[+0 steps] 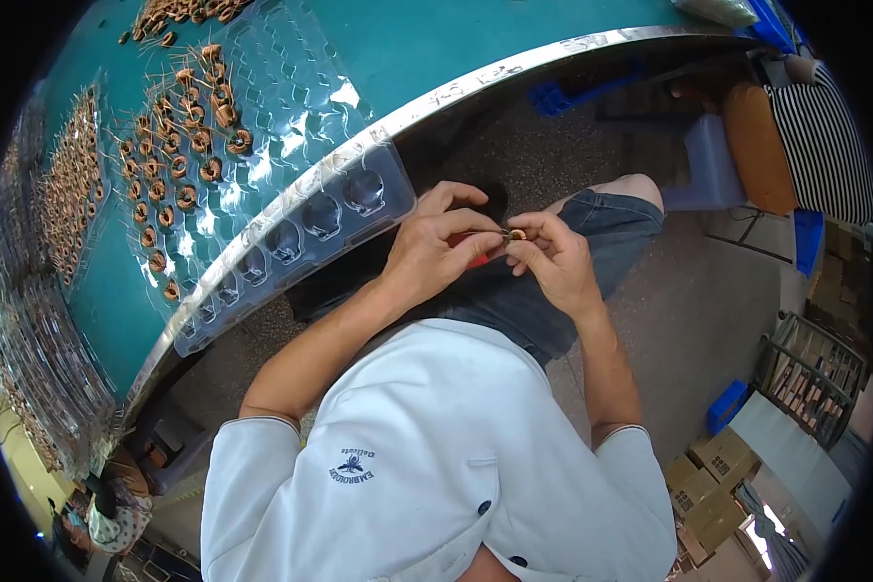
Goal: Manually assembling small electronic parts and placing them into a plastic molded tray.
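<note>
Beside the bench [427, 39], the left hand [425, 241] pinches at a copper-wound ring [519, 234] held between both hands; the right hand [556, 260] pinches its other side.
Probably light and stiff, its winding easily scuffed; best gripped by the outer rim.

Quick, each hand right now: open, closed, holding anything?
Left hand: closed, fingertips pinched at a small copper coil; exact grip can't be told.
Right hand: closed, holding that coil.
</note>
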`<move>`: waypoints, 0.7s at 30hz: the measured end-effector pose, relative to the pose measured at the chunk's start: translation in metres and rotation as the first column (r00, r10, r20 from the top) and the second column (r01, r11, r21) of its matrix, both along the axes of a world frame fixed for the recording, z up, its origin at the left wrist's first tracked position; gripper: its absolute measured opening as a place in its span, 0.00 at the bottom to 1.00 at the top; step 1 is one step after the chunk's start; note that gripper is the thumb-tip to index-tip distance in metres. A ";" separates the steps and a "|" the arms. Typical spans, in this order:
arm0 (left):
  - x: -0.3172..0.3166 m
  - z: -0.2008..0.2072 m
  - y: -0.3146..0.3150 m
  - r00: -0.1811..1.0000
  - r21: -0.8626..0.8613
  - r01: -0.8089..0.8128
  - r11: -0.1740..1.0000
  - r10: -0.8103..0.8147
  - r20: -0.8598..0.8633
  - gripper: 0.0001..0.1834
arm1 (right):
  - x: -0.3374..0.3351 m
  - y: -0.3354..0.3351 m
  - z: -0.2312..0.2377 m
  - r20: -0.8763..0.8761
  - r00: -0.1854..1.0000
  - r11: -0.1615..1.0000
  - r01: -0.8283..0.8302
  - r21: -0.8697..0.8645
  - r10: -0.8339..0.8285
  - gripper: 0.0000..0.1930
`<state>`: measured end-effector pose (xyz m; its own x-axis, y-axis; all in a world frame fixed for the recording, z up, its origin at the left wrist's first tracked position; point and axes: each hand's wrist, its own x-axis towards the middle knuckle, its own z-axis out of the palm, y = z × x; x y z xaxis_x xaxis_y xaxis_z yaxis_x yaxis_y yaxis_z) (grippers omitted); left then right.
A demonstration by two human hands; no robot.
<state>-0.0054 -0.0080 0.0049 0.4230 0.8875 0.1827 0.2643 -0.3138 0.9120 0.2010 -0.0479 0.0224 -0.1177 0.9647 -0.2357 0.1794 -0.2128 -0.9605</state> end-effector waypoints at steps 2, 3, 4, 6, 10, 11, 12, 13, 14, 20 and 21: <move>0.001 -0.002 -0.001 1.000 -0.041 -0.006 0.999 0.007 0.024 0.08 | 0.001 -0.001 -0.002 0.088 0.995 0.997 -0.056 0.054 0.051 0.12; 0.001 -0.002 -0.002 0.999 -0.083 -0.014 0.996 0.018 0.047 0.06 | 0.001 -0.001 -0.002 0.086 0.995 0.997 -0.054 0.054 0.050 0.12; 0.000 -0.002 -0.002 0.999 -0.083 -0.014 0.996 0.017 0.046 0.06 | 0.001 -0.001 -0.001 0.147 0.987 0.994 -0.076 0.077 0.064 0.12; -0.002 -0.002 -0.002 1.000 0.011 0.017 1.000 -0.017 -0.026 0.08 | 0.002 -0.002 0.000 0.206 0.976 0.990 -0.097 0.098 0.075 0.12; -0.001 0.002 -0.001 1.000 0.052 0.019 0.998 -0.018 -0.019 0.07 | 0.001 -0.003 -0.002 0.309 0.945 0.971 -0.169 0.172 0.109 0.12; 0.000 0.003 -0.001 1.000 -0.014 0.019 1.000 -0.019 -0.006 0.06 | 0.000 -0.003 -0.003 0.341 0.933 0.955 -0.198 0.221 0.114 0.12; 0.001 0.005 0.000 1.000 -0.080 0.021 0.997 -0.021 0.007 0.06 | -0.001 -0.003 -0.003 0.341 0.933 0.955 -0.196 0.222 0.112 0.12; 0.001 0.007 0.001 1.000 -0.079 0.023 0.997 -0.022 0.007 0.06 | -0.003 -0.004 -0.004 0.342 0.933 0.954 -0.196 0.228 0.111 0.13; 0.002 0.009 0.002 0.999 -0.150 0.032 0.988 -0.026 0.045 0.07 | -0.004 -0.005 -0.004 0.342 0.933 0.953 -0.196 0.233 0.109 0.13; 0.007 0.004 -0.004 0.947 -0.551 -0.048 0.833 0.213 0.240 0.16 | -0.004 -0.007 -0.012 0.124 0.988 0.976 0.070 0.208 -0.097 0.14; 0.007 0.003 -0.005 0.929 -0.620 0.005 0.785 0.225 0.293 0.14 | -0.005 -0.008 -0.013 0.123 0.988 0.976 0.070 0.207 -0.097 0.14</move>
<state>0.0015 -0.0129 0.0076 0.3302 0.8973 -0.2930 -0.0924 0.3396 0.9360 0.1957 -0.0556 0.0092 -0.0159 0.9989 -0.0432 0.2971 -0.0366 -0.9541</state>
